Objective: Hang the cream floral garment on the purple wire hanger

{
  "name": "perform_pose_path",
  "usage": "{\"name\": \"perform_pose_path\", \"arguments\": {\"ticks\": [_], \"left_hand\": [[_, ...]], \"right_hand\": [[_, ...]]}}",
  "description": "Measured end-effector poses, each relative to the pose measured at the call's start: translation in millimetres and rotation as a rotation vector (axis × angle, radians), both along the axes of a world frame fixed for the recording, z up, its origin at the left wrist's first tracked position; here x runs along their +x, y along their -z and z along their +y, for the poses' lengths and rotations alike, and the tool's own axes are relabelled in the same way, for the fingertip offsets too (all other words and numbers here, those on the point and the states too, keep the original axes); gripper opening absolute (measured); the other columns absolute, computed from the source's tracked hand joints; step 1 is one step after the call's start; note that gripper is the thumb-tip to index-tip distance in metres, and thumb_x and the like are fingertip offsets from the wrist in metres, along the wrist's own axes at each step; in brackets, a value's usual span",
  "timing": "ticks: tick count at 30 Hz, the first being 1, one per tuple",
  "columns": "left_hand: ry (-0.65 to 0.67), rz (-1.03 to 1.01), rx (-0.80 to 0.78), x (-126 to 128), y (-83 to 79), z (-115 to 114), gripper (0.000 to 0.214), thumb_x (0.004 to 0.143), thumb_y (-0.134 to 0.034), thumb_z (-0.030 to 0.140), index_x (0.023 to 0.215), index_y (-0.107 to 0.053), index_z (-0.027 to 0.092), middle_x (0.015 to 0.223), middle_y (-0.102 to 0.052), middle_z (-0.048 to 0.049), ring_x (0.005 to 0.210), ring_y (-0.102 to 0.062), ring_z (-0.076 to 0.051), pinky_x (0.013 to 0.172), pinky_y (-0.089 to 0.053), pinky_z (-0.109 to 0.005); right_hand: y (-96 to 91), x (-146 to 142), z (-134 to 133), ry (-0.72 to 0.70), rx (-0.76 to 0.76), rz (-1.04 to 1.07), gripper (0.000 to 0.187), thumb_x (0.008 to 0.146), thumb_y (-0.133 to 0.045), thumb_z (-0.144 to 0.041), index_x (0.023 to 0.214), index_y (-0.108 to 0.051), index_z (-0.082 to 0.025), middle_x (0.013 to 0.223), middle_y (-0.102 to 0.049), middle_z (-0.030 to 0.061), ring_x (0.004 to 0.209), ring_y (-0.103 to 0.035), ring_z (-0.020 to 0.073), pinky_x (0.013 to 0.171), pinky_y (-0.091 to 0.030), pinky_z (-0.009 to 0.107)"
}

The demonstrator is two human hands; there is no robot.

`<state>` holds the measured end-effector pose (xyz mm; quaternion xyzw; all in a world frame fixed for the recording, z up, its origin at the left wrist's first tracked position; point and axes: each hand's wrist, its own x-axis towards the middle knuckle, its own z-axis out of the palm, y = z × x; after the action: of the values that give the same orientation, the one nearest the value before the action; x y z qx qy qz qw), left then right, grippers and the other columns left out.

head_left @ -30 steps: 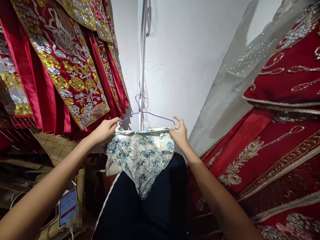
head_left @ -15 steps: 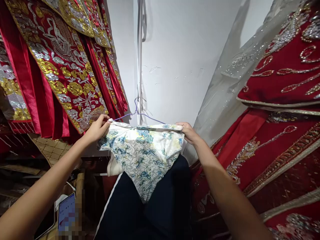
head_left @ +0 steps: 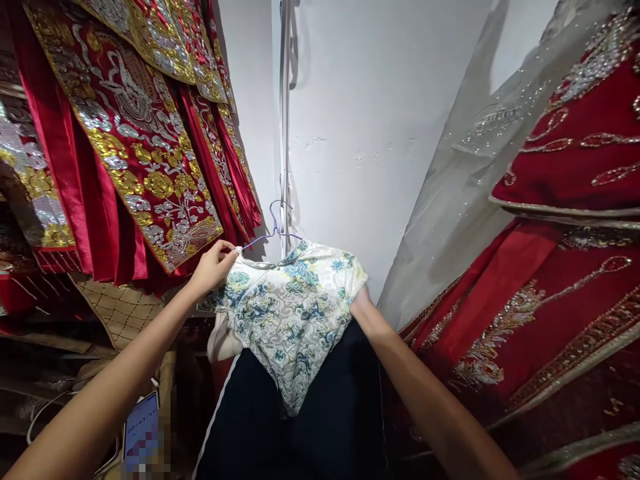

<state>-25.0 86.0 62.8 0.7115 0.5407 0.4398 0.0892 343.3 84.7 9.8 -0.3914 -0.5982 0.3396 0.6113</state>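
- Floral top (head_left: 295,310), blue, yellow and white, is spread just below the centre of the frame, its lower point over the dark trousers (head_left: 300,443) at bottom centre.
- The purple hanger (head_left: 275,231) rises from the neckline, its hook in front of the thin upright strip (head_left: 284,133) on the wall; whether it bears on that strip, I cannot tell. The far end of its right-hand arm is covered by cloth.
- The left hand (head_left: 215,263), left of centre, pinches the shoulder edge beside the neckline, close to the hanger wire. That looks a sound anchor; it is best kept light, so the thin cloth is not dragged sideways.
- The right hand (head_left: 361,303) is inside the sleeve at right of centre, with little beyond the wrist showing; I cannot tell whether its fingers are open or gripping.
- The work looks to be settling the shoulders over the hanger. Feeling for the covered wire end from within the sleeve, then smoothing outward, should seat that side without stretching the neck.
- The neckline dips unevenly around the hanger; centring it under the hook would likely balance both shoulders.
- Sequinned red garments (head_left: 160,183) hang close by at upper left, so small movements of the left elbow and wire would lessen the risk of snagging.
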Motion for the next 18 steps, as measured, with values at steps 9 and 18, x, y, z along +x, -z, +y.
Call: {"name": "perform_pose_path", "arguments": {"ticks": [9,18], "left_hand": [[-0.082,-0.075,0.187,24,-19.1,5,0.03,0.091,-0.047,0.038,0.115,-0.049,0.022,0.095,-0.062,-0.004,0.082,-0.058,-0.02,0.076,-0.042,-0.03],[0.364,-0.487,0.035,65,-6.6,-23,0.036,0.09,-0.055,0.052,0.094,-0.061,0.017,0.076,-0.057,-0.0015,0.066,-0.052,-0.013,0.061,-0.041,-0.024]], "right_hand": [[-83.3,-21,-28,-0.383,-0.123,0.193,0.081,0.086,-0.025,-0.08,0.107,-0.069,-0.016,0.093,-0.071,0.0156,0.099,-0.066,0.0317,0.082,-0.052,0.048],[-26.0,-55,-57,-0.384,0.087,-0.774,0.072,0.076,-0.074,-0.037,0.142,-0.049,-0.021,0.139,-0.055,0.0136,0.13,-0.05,0.03,0.108,-0.041,0.046]]}}
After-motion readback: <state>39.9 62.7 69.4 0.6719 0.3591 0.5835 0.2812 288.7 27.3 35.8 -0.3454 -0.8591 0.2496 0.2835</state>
